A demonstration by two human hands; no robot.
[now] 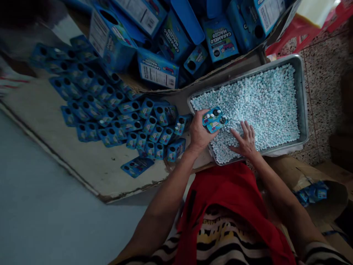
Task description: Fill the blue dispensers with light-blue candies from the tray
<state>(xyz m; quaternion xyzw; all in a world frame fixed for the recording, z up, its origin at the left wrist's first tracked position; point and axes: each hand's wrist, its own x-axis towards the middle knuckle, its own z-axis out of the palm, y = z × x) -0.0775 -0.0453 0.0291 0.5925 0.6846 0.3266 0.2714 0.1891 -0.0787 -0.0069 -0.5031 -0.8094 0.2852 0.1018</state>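
My left hand [199, 133] is wrapped round two small blue boxes [214, 124] and holds them over the near left side of a metal tray [304, 110]. White candies show at the round holes in their tops. Pale blue and white candies [264, 103] fill the tray. On top of them rests my right hand [246, 142], its fingers spread, just right of the held boxes. Many small blue boxes with round holes [132, 117] stand in rows on the table left of my left hand.
A cardboard carton [193, 81] of larger blue boxes [222, 40] stands behind the tray. One blue box [137, 166] lies near the table's front edge [129, 193]. An open cardboard box [335, 195] with blue packets is at lower right, and a red stool [309, 33] at upper right.
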